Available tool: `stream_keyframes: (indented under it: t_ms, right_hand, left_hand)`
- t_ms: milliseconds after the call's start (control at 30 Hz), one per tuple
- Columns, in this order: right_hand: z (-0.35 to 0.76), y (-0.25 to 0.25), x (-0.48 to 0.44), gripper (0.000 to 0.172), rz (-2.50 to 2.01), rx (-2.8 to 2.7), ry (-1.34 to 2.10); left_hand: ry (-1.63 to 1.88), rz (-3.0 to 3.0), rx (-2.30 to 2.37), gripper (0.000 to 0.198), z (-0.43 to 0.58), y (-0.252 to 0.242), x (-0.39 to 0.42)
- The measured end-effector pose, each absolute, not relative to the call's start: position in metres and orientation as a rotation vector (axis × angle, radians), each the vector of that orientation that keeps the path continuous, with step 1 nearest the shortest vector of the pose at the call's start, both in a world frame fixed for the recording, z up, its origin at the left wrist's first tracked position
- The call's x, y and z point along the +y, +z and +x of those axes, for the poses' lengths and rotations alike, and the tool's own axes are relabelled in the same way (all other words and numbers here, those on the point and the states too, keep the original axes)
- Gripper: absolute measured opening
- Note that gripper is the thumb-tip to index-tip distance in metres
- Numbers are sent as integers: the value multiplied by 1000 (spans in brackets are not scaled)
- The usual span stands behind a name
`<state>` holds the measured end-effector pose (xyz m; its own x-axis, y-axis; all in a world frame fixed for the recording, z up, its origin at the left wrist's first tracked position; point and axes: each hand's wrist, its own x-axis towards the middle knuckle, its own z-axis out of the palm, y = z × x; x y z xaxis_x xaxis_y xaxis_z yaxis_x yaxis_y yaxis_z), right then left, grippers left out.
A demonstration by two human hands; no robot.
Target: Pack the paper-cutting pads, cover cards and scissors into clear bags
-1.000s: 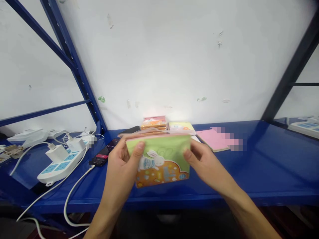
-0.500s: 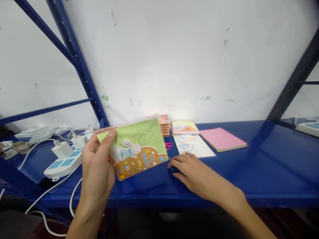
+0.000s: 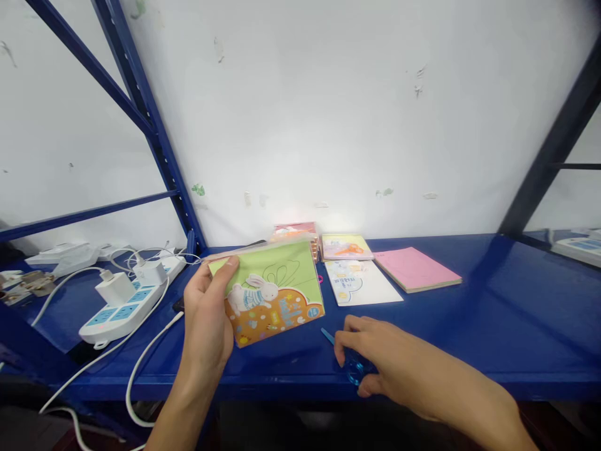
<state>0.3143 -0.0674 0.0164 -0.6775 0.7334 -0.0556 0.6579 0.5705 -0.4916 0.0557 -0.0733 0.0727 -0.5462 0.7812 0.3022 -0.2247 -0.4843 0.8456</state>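
At the table [image 3: 469,338], near its front edge, the right hand [image 3: 375,344] curls thumb and fingers around blue scissors [image 3: 353,368], tip slanting leftward toward the packet [image 3: 271,302] pinched by the left hand [image 3: 210,313].

Illumination bright and diffuse across the white wall [image 3: 300,113], strongest low at centre, where a pale glow shows above the table [image 3: 479,326]. Faint sheen on the table's surface; deep shadow beneath it. Wide-angle distortion noted: shelf uprights [image 3: 151,125] lean outward at both sides. Upper right corner darkened. Small lettering on the green packet [image 3: 282,300] soft.
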Motion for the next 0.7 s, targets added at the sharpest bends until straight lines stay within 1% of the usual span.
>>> stream_keyframes:
  t_ms: [67, 133, 167, 367, 533, 700]
  right_hand:
    - [322, 21, -65, 42, -1131, -2645, 737]
    - [335, 28, -66, 30, -1096, -2603, 687]
    - [344, 32, -68, 27, -1079, -2565, 632]
    - [389, 54, -82, 22, -956, -2251, 142]
    - [379, 66, -87, 22, -912, -2120, 20]
    - [359, 72, -80, 29, -944, -2115, -100]
  left_hand:
    - [2067, 915, 1031, 22, 58, 71, -72]
    - [2044, 901, 1014, 22, 61, 68, -70]
    - [2025, 897, 1003, 23, 63, 66, -69]
    - [1889, 970, 933, 26, 77, 44, -63]
    - [1794, 1135, 910, 29, 93, 27, -61]
    - [1711, 1376, 893, 24, 98, 27, -67]
